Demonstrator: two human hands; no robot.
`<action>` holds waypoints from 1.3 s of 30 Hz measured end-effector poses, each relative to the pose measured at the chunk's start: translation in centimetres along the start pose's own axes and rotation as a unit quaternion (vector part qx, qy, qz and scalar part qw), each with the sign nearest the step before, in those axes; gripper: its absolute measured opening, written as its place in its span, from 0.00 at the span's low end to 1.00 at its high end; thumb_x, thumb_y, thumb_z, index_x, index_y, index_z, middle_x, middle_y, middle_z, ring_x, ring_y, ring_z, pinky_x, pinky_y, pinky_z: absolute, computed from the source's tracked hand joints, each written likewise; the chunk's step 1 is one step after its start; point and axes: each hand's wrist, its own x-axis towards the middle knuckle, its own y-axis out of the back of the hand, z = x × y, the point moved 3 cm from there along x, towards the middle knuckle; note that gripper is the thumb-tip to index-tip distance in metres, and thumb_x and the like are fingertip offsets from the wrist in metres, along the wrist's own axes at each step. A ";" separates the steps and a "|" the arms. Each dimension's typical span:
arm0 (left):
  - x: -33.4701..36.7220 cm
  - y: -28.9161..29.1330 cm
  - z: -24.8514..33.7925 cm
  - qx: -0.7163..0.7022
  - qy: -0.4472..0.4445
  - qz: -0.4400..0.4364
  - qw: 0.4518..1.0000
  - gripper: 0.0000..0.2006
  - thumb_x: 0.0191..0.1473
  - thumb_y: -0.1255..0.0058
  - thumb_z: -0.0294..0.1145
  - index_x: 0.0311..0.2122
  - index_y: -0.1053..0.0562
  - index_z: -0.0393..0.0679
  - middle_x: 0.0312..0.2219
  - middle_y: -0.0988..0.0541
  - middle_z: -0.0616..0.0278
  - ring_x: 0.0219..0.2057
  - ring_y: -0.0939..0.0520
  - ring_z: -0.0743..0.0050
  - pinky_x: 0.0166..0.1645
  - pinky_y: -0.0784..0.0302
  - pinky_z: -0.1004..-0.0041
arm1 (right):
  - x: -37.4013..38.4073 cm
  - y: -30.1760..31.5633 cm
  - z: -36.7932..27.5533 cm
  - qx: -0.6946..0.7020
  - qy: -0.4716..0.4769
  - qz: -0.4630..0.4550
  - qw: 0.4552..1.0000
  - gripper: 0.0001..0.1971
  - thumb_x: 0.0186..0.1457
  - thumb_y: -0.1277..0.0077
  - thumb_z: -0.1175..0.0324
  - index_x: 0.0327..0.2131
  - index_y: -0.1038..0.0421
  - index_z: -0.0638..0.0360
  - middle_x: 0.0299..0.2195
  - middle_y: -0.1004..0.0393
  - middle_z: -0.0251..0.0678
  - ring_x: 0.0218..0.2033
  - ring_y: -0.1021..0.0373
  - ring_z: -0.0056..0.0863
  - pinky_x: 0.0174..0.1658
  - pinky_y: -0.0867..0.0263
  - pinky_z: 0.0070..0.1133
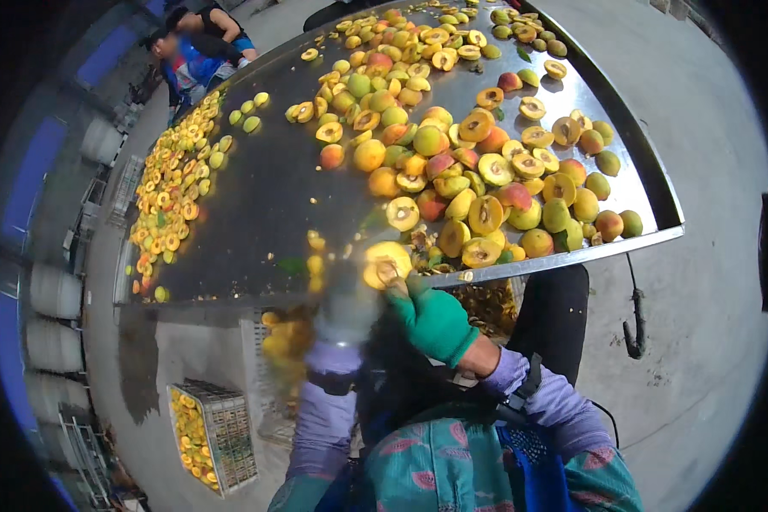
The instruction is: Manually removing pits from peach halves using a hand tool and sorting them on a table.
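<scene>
Fruit half (387, 259) sits just at the near edge of the tabletop (264, 188), beside the blurred left hand (348, 294), its cut face toward the camera. It should be light, with flesh firm enough to hold yet easily bruised, and the moist cut side will likely be slippery. The rim and skin look the best place to take hold, with gentle pressure, sparing the bare flesh. The right hand (437, 324), in a green glove, has its grip clamped on the lower edge. Whether the left grip is apart or together, I cannot tell. The piece looks round and bright yellow, with a tan middle; stone or hollow, I cannot say.
</scene>
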 end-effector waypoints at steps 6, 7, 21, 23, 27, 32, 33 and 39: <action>-1.6 -2.0 0.7 -0.176 0.100 0.064 0.977 0.19 0.59 0.70 0.42 0.41 0.31 0.38 0.33 0.25 0.57 0.36 0.24 0.68 0.44 0.29 0.71 | -1.6 -0.2 0.4 0.095 0.038 0.040 0.994 0.14 0.55 0.57 0.58 0.30 0.36 0.61 0.16 0.33 0.51 0.19 0.33 0.50 0.20 0.41 0.39; -1.6 -2.1 1.2 -0.115 0.085 0.074 0.987 0.19 0.59 0.70 0.42 0.40 0.31 0.38 0.32 0.24 0.57 0.35 0.24 0.68 0.43 0.29 0.71 | -1.9 -0.3 0.5 0.086 0.055 0.056 0.993 0.14 0.56 0.57 0.58 0.30 0.36 0.61 0.15 0.33 0.51 0.19 0.33 0.50 0.20 0.41 0.39; -2.7 -2.8 3.5 0.114 -0.067 0.112 0.985 0.13 0.59 0.67 0.37 0.40 0.32 0.41 0.32 0.27 0.60 0.35 0.27 0.69 0.44 0.33 0.71 | -3.2 -1.2 1.3 0.034 0.214 0.052 0.975 0.13 0.58 0.62 0.66 0.42 0.38 0.66 0.21 0.31 0.38 0.20 0.38 0.25 0.22 0.42 0.23; -2.6 -3.1 4.9 0.094 -0.059 0.127 0.986 0.13 0.58 0.66 0.36 0.40 0.32 0.40 0.36 0.28 0.61 0.39 0.28 0.70 0.46 0.33 0.71 | -3.2 -1.2 2.1 0.006 0.218 0.094 0.971 0.15 0.59 0.63 0.65 0.44 0.38 0.67 0.23 0.30 0.38 0.22 0.37 0.21 0.24 0.40 0.22; -2.9 -4.2 3.0 -0.097 -0.100 0.182 0.973 0.12 0.59 0.66 0.33 0.41 0.32 0.40 0.39 0.28 0.61 0.41 0.28 0.71 0.47 0.33 0.73 | -3.0 -0.9 0.5 0.134 0.133 0.099 0.977 0.15 0.60 0.64 0.65 0.41 0.36 0.68 0.24 0.29 0.40 0.26 0.34 0.21 0.28 0.37 0.22; -2.2 -3.1 3.5 -0.133 0.025 0.123 0.983 0.13 0.60 0.64 0.36 0.40 0.31 0.39 0.37 0.28 0.64 0.39 0.28 0.75 0.45 0.33 0.75 | -1.8 0.7 1.3 0.152 0.084 -0.083 0.981 0.15 0.59 0.63 0.64 0.39 0.36 0.67 0.25 0.28 0.42 0.26 0.32 0.30 0.29 0.37 0.25; -2.2 -3.0 3.3 -0.071 -0.018 0.144 0.987 0.13 0.60 0.65 0.36 0.40 0.31 0.40 0.37 0.28 0.64 0.39 0.29 0.76 0.45 0.33 0.75 | -1.7 0.8 1.4 0.120 0.122 -0.061 0.983 0.15 0.59 0.63 0.63 0.39 0.35 0.67 0.24 0.29 0.43 0.24 0.32 0.31 0.27 0.38 0.26; -2.0 -1.9 2.6 0.022 -0.019 0.116 0.993 0.13 0.58 0.66 0.36 0.40 0.31 0.40 0.37 0.29 0.59 0.39 0.28 0.72 0.45 0.33 0.71 | -1.5 -1.0 1.0 0.145 0.103 -0.033 0.984 0.14 0.59 0.62 0.61 0.38 0.35 0.64 0.20 0.32 0.47 0.20 0.35 0.42 0.23 0.41 0.32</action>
